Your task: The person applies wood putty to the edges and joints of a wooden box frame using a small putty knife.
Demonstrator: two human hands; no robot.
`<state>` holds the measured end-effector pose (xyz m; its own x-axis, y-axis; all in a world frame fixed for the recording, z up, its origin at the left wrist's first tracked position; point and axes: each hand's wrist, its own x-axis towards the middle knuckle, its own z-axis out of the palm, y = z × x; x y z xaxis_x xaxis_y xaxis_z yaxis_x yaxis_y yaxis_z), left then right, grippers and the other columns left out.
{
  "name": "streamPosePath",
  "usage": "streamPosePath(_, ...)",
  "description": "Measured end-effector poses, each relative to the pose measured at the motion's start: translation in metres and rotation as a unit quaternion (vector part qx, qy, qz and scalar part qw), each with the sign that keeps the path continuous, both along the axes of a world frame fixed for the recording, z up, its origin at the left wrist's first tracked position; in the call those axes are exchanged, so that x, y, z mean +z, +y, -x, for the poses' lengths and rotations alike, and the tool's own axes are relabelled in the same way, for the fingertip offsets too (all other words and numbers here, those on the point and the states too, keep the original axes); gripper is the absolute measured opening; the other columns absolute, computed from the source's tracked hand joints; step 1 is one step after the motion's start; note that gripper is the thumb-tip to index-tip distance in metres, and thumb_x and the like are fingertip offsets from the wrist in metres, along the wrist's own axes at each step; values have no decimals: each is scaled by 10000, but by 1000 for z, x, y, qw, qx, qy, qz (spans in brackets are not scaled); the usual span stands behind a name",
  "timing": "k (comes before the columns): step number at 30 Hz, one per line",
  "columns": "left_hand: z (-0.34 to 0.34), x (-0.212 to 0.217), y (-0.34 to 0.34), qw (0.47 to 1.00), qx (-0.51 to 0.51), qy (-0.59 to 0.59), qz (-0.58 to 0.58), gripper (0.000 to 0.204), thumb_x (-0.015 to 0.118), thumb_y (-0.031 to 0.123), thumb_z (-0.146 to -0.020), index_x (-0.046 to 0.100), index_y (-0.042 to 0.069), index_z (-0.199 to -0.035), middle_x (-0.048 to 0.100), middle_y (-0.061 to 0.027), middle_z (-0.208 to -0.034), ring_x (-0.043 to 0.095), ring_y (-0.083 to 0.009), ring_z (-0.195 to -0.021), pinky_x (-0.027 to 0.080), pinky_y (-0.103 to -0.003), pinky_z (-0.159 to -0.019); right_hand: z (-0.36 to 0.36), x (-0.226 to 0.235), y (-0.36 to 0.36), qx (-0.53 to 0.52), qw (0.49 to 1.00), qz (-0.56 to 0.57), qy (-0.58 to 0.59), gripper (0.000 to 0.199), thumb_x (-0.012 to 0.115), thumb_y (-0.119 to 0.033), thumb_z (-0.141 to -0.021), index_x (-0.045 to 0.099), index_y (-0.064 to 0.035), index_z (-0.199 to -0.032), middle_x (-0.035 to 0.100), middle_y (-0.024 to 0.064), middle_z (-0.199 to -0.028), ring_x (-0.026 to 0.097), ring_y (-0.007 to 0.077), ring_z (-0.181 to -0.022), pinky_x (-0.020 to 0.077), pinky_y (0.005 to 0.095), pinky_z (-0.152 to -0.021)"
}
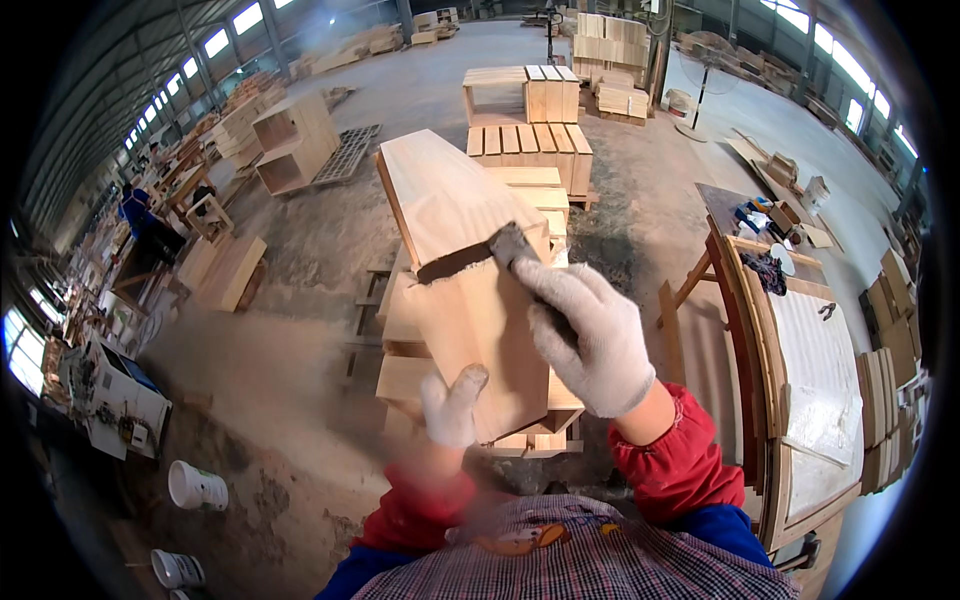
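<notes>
Stack (402, 378) under box (480, 310), box askew — may slide if poorly steadied; left hand (450, 412) at box's near end, thumb up, fingers hidden, can't tell if gripping; dark strip (455, 263) across box; block (511, 246) at its right end, pinched by right hand (597, 345) — tilting it under pressure could gouge the edge
</notes>
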<state>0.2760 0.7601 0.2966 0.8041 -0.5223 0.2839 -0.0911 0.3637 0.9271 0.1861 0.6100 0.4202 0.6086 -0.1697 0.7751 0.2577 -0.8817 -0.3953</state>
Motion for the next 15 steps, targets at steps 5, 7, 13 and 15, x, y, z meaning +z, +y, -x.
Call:
streamPosePath(5, 6, 5, -2, 998, -15, 53, 20, 228, 511, 117, -868, 584, -59, -993, 602, -79, -954, 586, -141, -820, 477, -278, -678, 1, 18, -7, -1, 1000, -11, 1, 397, 589, -31, -774, 581, -97, -1165, 542, 119, -777, 580, 309, -639, 483, 367, -573)
streamPosePath(7, 4, 4, -2, 998, -27, 44, 37, 233, 506, 114, -869, 578, -59, -1009, 602, -79, -943, 585, -138, -815, 474, -278, -670, 8, 23, -7, -8, 1000, 14, 10, 462, 588, -30, -752, 560, -105, -1207, 546, 113, -793, 582, 297, -643, 482, 362, -572)
streamPosePath(13, 5, 1, -3, 998, -24, 22, 50, 252, 483, 102, -880, 555, -76, -1043, 615, -93, -933, 592, -141, -796, 481, -281, -663, 22, 20, 6, 23, 982, 154, 110, 512, 614, -97, -730, 537, -153, -1233, 536, 74, -835, 590, 232, -693, 479, 323, -537)
streamPosePath(15, 8, 2, -5, 998, -10, 21, 50, 241, 481, 101, -883, 557, -77, -1027, 613, -90, -922, 586, -139, -776, 477, -277, -654, 20, 25, -1, 19, 977, 182, 113, 498, 610, -94, -729, 544, -157, -1218, 541, 69, -851, 591, 230, -692, 480, 322, -539)
